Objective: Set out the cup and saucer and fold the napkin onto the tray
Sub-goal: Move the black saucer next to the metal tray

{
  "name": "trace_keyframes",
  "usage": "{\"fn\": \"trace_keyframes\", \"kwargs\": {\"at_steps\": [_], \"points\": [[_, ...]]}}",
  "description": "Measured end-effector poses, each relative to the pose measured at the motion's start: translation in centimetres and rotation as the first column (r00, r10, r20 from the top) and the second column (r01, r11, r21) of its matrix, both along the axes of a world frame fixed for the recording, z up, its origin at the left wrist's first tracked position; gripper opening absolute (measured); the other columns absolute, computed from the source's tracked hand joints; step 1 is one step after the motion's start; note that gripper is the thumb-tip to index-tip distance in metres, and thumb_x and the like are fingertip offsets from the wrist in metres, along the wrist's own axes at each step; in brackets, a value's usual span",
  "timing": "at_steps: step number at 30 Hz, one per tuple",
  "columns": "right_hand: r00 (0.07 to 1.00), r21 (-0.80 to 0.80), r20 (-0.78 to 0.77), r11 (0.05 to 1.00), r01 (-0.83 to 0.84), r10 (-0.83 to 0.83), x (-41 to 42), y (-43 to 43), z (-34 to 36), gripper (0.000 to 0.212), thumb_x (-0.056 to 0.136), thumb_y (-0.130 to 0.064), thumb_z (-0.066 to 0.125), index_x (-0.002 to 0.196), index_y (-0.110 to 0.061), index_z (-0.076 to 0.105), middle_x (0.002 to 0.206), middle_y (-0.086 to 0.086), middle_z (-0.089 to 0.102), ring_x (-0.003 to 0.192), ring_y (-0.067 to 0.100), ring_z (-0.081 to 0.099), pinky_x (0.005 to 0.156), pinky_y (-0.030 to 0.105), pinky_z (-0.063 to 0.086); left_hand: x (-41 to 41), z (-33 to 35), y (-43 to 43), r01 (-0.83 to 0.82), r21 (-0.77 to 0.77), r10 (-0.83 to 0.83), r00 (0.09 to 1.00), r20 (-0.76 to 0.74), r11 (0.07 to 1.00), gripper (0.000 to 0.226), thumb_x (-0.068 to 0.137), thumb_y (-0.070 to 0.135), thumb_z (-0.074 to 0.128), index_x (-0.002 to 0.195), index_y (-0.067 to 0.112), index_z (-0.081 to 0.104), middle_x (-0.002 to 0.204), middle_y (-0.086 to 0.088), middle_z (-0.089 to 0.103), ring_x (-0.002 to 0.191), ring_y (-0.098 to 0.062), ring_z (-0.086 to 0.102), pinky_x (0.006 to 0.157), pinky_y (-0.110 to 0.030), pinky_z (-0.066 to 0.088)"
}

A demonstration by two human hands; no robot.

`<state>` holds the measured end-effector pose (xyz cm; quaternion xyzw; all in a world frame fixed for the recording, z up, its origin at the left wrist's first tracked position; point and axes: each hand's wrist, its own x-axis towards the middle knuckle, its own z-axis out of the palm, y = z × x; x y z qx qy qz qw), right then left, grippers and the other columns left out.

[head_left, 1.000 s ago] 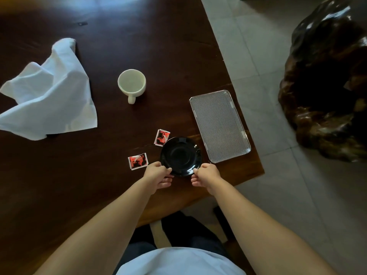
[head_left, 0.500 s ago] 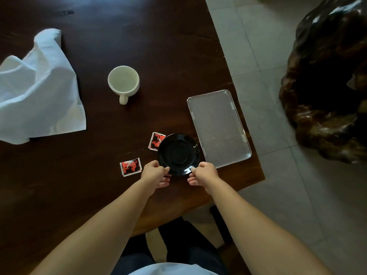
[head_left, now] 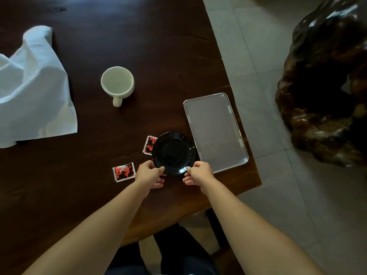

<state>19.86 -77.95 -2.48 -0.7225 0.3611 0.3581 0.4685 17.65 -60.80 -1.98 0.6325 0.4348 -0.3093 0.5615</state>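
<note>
Partly, saucer [head_left: 173,152] hides one sachet [head_left: 149,144].

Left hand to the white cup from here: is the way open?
Probably yes, once the left hand lets go of the saucer, whose near rim it pinches. Bare table lies between it and the cup; the cup's handle points toward the person.

I see both hands at the lower middle of the frame: the left hand [head_left: 148,173] and right hand [head_left: 199,174] each pinch the near rim of the black saucer [head_left: 173,152] on the dark wooden table [head_left: 139,36]. The ribbed tray [head_left: 215,132] lies just right of it, two red sachets [head_left: 124,172] to its left, the cream cup [head_left: 117,84] above, and the white napkin [head_left: 33,92] crumpled at the left edge.
</note>
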Motion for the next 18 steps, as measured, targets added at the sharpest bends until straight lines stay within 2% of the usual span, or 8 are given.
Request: {"fn": "trace_keyframes", "kwargs": {"at_steps": [9, 14, 18], "points": [[0.999, -0.009, 0.022, 1.0, -0.028, 0.028, 0.94, 0.31, -0.01, 0.037, 0.1, -0.013, 0.059, 0.135, -0.001, 0.053, 0.096, 0.015, 0.071, 0.072, 0.02, 0.076, 0.056, 0.026, 0.061, 0.4, -0.18, 0.04, -0.012, 0.01, 0.011, 0.999, 0.033, 1.0, 0.009, 0.098, 0.016, 0.064, 0.106, 0.013, 0.059, 0.096, -0.012, 0.072, 0.079, -0.026, 0.071, 0.06, -0.036, 0.059], [0.999, -0.014, 0.043, 1.0, 0.0, 0.001, 0.76, 0.46, 0.35, 0.049, 0.101, -0.012, 0.058, 0.147, -0.004, 0.043, 0.105, 0.018, 0.072, 0.077, 0.021, 0.076, 0.063, 0.029, 0.064, 0.46, -0.13, -0.04, 0.021, 0.031, -0.023, 0.998, 0.054, 0.999, 0.011, 0.098, 0.02, 0.063, 0.107, 0.015, 0.058, 0.095, -0.008, 0.073, 0.079, -0.024, 0.071, 0.061, -0.035, 0.059], [0.999, -0.013, 0.048, 1.0, 0.01, -0.01, 0.54, 0.35, 0.87, 0.049, 0.101, -0.013, 0.059, 0.146, -0.004, 0.044, 0.1, 0.014, 0.072, 0.075, 0.018, 0.075, 0.059, 0.025, 0.062, 0.3, -0.09, -0.11, 0.026, 0.043, -0.028, 0.998, 0.063, 0.999, 0.013, 0.099, 0.022, 0.063, 0.108, 0.015, 0.058, 0.094, -0.007, 0.073, 0.077, -0.023, 0.071, 0.062, -0.034, 0.058]]}}
